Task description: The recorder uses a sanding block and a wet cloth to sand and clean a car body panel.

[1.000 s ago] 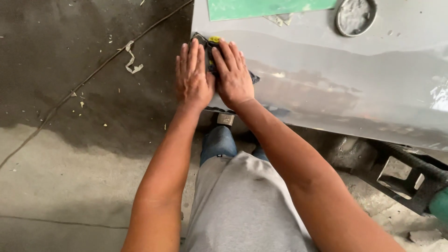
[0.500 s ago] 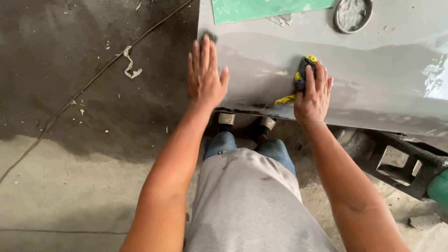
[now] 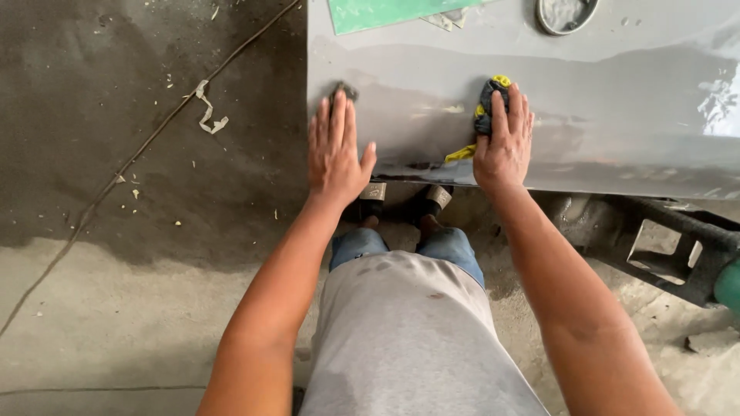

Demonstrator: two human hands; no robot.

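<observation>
A large grey panel [image 3: 617, 92] lies flat in front of me, its surface wet and glossy. My left hand [image 3: 335, 150] rests palm down near the panel's left edge, fingers together, with a small dark pad [image 3: 344, 91] poking out past the fingertips. My right hand [image 3: 505, 142] presses a dark cloth with yellow parts [image 3: 489, 98] flat against the panel further right. A yellow strip of the cloth hangs out by my right thumb.
A green sheet [image 3: 393, 11] and a round grey tin lid [image 3: 566, 11] lie on the panel's far side. A dark metal stand [image 3: 667, 246] holds the panel at the right. A cable [image 3: 154, 139] and tape scraps [image 3: 206, 108] lie on the stained concrete floor.
A second ago both hands sat together at the panel's left edge. My right hand has slid the cloth to the right across the panel; my left hand stayed near the edge.
</observation>
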